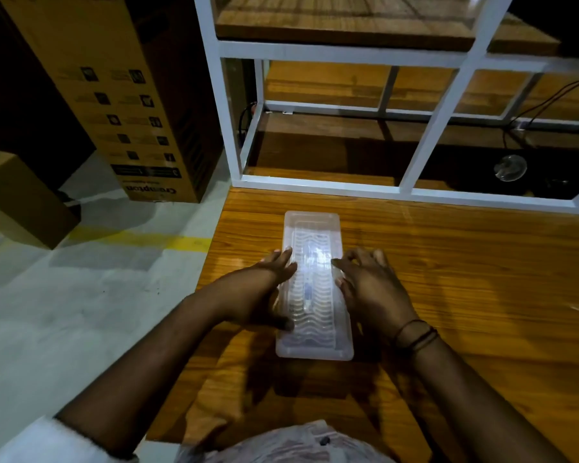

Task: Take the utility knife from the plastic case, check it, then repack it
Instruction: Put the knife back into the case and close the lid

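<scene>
A clear plastic case (313, 228) lies lengthwise on the wooden table (465, 279), closed, with a ribbed lid. Through the lid I make out the utility knife (309, 289) as a pale shape with a dark blue part near its middle. My left hand (264, 292) rests against the case's left edge, fingers spread along it and thumb near the front. My right hand (371, 289) touches the right edge with curled fingers. Neither hand has lifted the case.
A white metal shelf frame (318, 183) with wooden boards stands at the back of the table. A round clear object (510, 167) and black cables lie inside it. Tall cardboard boxes (131, 105) stand on the grey floor to the left, beyond the table's left edge.
</scene>
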Action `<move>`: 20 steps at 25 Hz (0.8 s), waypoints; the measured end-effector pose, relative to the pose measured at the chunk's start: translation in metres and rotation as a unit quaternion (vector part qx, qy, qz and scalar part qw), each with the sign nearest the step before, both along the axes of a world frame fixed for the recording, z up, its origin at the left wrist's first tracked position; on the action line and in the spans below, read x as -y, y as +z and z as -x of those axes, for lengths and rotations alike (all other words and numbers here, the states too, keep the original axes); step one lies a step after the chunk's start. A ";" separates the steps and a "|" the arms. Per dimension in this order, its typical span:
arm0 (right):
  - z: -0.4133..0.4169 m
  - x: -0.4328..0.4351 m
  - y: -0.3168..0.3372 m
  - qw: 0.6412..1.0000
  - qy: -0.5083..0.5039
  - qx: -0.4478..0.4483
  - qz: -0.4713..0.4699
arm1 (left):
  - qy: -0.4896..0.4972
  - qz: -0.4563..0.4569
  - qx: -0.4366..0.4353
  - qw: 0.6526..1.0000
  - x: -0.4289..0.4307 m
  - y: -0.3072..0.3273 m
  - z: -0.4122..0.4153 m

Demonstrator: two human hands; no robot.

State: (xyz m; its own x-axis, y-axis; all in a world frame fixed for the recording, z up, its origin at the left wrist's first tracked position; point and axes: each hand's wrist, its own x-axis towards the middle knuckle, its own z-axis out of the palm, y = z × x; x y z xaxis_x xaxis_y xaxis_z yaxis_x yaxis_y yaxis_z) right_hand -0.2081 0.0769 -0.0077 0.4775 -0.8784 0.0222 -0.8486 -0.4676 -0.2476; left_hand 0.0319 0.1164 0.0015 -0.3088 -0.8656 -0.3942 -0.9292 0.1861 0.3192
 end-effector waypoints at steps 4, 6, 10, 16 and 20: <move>0.004 -0.003 0.030 0.994 0.032 -0.056 -0.087 | -0.035 -0.062 0.022 0.997 0.003 0.000 0.002; 0.009 -0.004 0.040 0.978 0.060 -0.127 -0.157 | -0.045 -0.072 0.052 0.995 0.009 0.006 0.003; 0.011 -0.006 0.041 0.953 0.089 -0.207 -0.204 | -0.056 -0.085 0.095 0.990 0.023 0.008 0.008; 0.004 -0.008 0.036 0.958 0.070 -0.216 -0.173 | -0.058 -0.074 0.118 0.989 0.027 0.007 0.014; 0.003 -0.004 0.036 0.953 0.084 -0.230 -0.176 | -0.055 -0.081 0.120 0.988 0.027 0.009 0.016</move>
